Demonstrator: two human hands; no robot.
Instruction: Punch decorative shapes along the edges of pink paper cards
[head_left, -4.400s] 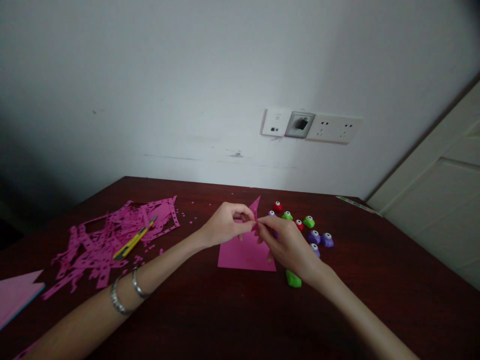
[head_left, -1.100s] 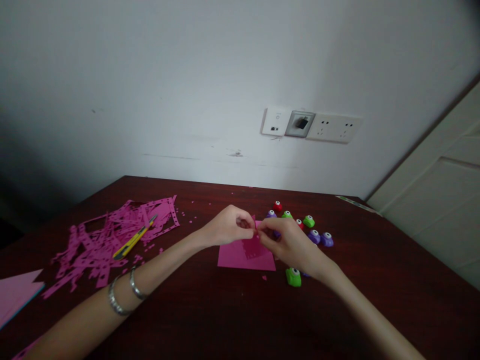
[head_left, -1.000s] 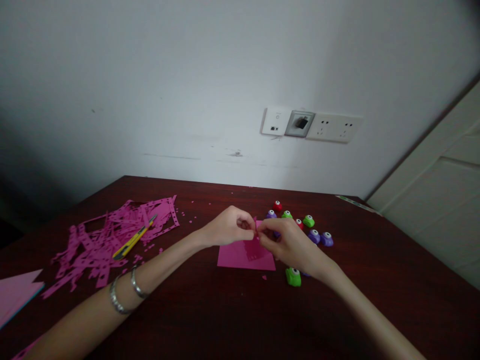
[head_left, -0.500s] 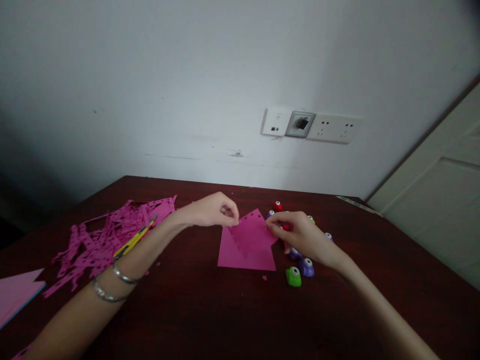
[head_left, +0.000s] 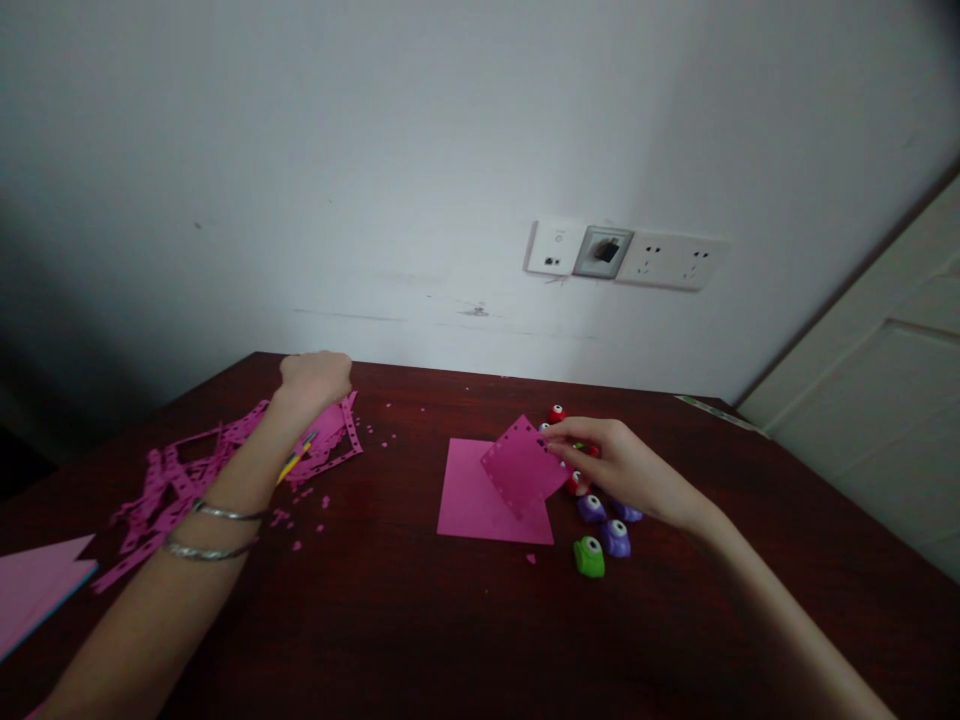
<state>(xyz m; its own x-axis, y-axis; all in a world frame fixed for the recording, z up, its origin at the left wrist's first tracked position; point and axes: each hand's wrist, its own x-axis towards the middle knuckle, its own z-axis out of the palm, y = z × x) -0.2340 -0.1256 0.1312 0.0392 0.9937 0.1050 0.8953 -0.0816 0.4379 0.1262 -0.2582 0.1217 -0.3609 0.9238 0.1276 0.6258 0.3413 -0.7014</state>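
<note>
My right hand pinches a pink paper square with holes punched along its edges, near its upper right corner. That square is tilted over a plain pink paper sheet lying on the table. Right beside this hand sit craft punches: a green punch, a purple punch and a red punch, among several. Far to the left, my left hand is closed, back of the hand towards me, above the far end of a pile of punched pink paper strips. Its fingertips, and anything in them, are hidden.
A yellow cutter lies on the strips, partly behind my left forearm. Tiny pink paper bits are scattered nearby. Pale pink sheets lie at the left edge. The wall with sockets borders the dark table.
My left hand has moved left and away from the paper to beyond the strip pile. My right hand stays almost in place, and the punched square it holds now shows fully.
</note>
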